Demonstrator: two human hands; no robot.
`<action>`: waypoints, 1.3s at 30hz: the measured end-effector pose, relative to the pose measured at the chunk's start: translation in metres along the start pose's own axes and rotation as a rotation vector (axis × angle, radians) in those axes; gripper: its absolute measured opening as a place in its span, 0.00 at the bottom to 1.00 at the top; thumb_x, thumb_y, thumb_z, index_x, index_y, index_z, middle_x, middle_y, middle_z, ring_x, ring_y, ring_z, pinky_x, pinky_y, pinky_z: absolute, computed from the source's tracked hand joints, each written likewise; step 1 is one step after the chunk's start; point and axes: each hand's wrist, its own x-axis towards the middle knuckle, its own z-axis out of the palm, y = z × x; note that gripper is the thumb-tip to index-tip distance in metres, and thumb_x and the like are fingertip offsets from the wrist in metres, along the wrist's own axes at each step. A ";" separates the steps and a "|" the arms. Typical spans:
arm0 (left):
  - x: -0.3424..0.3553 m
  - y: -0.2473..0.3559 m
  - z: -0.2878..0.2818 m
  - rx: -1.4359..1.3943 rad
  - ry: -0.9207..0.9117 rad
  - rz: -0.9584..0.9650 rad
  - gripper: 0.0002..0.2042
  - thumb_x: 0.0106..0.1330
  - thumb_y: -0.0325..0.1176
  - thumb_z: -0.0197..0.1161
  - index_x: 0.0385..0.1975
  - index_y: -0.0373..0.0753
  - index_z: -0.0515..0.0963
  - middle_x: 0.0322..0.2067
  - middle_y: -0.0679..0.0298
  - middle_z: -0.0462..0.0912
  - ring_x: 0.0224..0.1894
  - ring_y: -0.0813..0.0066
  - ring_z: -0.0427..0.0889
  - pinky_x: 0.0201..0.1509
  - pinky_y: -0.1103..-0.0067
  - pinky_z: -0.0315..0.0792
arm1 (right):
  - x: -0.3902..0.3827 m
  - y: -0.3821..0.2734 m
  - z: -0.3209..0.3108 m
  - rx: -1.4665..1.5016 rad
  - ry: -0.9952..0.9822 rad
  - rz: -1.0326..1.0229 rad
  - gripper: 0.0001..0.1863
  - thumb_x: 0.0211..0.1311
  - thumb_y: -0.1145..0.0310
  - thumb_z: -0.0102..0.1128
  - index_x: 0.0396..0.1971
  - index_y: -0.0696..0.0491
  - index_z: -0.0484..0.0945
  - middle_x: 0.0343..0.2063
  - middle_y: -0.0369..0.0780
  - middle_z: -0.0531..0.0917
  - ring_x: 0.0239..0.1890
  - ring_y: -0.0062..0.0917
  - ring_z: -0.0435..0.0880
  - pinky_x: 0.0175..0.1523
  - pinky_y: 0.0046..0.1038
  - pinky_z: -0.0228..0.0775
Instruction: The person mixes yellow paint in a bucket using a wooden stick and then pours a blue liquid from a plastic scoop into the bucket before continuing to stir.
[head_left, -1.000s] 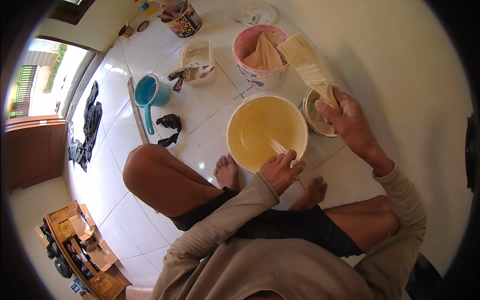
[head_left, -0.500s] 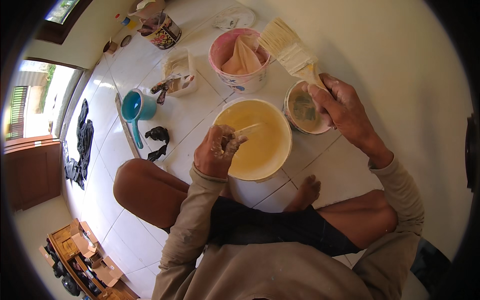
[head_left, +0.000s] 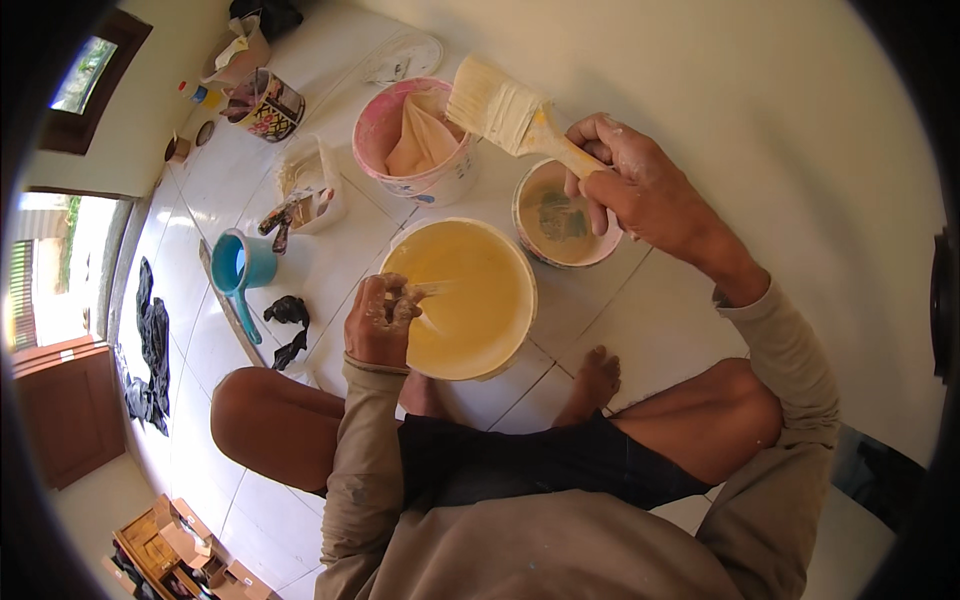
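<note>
My right hand point(head_left: 640, 185) grips the handle of a wide paintbrush point(head_left: 505, 112), raised beside the wall with its pale, coated bristles pointing up and left. Closed at the left rim of a round bucket point(head_left: 492, 373), my left hand point(head_left: 383, 322) is smeared with pale residue and holds a thin pale stick point(head_left: 434, 288) that reaches over the bucket's inside. Yellowish liquid point(head_left: 470, 300) fills the lower part of that bucket. Under the brush and my right hand stands a smaller tub point(head_left: 530, 240) with murky water-like contents.
A pink bucket point(head_left: 445, 182) with a cloth-like sheet stands behind. To its left are a white container point(head_left: 325, 215) with dirty tools, a teal dipper point(head_left: 258, 265), black plastic scraps point(head_left: 288, 312) and a patterned bucket point(head_left: 280, 115). The wall point(head_left: 800, 150) rises at right.
The view has shifted, so the buckets sit farther left. My right hand has tilted the brush flatter, its bristles now pointing more to the left. My left hand stays at the bucket's rim.
</note>
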 end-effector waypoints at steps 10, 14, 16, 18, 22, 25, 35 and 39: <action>0.010 0.008 0.000 -0.052 0.112 -0.033 0.08 0.59 0.21 0.63 0.38 0.32 0.75 0.30 0.62 0.78 0.23 0.77 0.82 0.27 0.82 0.75 | -0.016 -0.007 -0.034 -0.221 -0.010 0.041 0.17 0.54 0.73 0.50 0.44 0.62 0.74 0.25 0.40 0.78 0.18 0.17 0.74 0.27 0.22 0.69; 0.017 0.002 -0.001 0.080 0.057 0.072 0.10 0.58 0.19 0.63 0.39 0.32 0.76 0.30 0.62 0.77 0.24 0.78 0.81 0.27 0.83 0.75 | -0.015 -0.010 -0.031 -0.076 -0.057 0.005 0.17 0.52 0.74 0.49 0.43 0.60 0.74 0.28 0.36 0.78 0.20 0.13 0.72 0.26 0.18 0.65; 0.017 -0.008 -0.003 0.218 0.033 0.173 0.10 0.57 0.19 0.63 0.39 0.33 0.76 0.30 0.61 0.76 0.25 0.78 0.82 0.27 0.83 0.75 | -0.015 -0.009 -0.032 -0.034 -0.118 -0.005 0.17 0.51 0.73 0.50 0.44 0.59 0.75 0.31 0.35 0.78 0.22 0.13 0.72 0.29 0.18 0.66; 0.017 -0.004 -0.003 0.145 0.059 0.121 0.09 0.58 0.20 0.63 0.38 0.33 0.76 0.30 0.61 0.77 0.25 0.77 0.82 0.27 0.82 0.75 | -0.014 -0.011 -0.035 0.002 -0.200 0.035 0.18 0.50 0.73 0.51 0.44 0.57 0.75 0.33 0.35 0.78 0.26 0.13 0.74 0.33 0.18 0.68; 0.014 0.000 -0.007 0.071 0.087 -0.019 0.07 0.60 0.23 0.63 0.36 0.34 0.72 0.31 0.59 0.77 0.24 0.74 0.82 0.27 0.80 0.75 | -0.022 -0.020 -0.028 0.146 -0.301 -0.107 0.20 0.50 0.72 0.55 0.46 0.56 0.76 0.37 0.35 0.79 0.38 0.17 0.76 0.45 0.21 0.70; 0.004 0.010 -0.017 -0.036 0.069 -0.179 0.07 0.65 0.24 0.59 0.37 0.31 0.68 0.32 0.56 0.78 0.27 0.73 0.84 0.29 0.82 0.77 | -0.023 -0.018 -0.023 0.111 -0.359 -0.180 0.19 0.52 0.73 0.54 0.47 0.58 0.76 0.43 0.38 0.78 0.43 0.20 0.76 0.50 0.22 0.69; -0.045 0.039 -0.077 -0.349 0.180 -0.170 0.06 0.68 0.21 0.52 0.41 0.32 0.64 0.35 0.51 0.79 0.31 0.69 0.84 0.35 0.81 0.79 | -0.011 0.021 0.014 0.387 -0.477 0.038 0.22 0.57 0.73 0.50 0.52 0.64 0.74 0.39 0.44 0.81 0.37 0.22 0.82 0.37 0.20 0.74; -0.058 0.055 -0.106 -0.306 0.224 -0.108 0.07 0.69 0.24 0.51 0.44 0.31 0.64 0.32 0.52 0.80 0.30 0.67 0.84 0.35 0.80 0.79 | -0.002 0.040 0.029 0.530 -0.516 0.166 0.24 0.56 0.71 0.52 0.53 0.65 0.73 0.38 0.45 0.82 0.37 0.24 0.83 0.38 0.23 0.77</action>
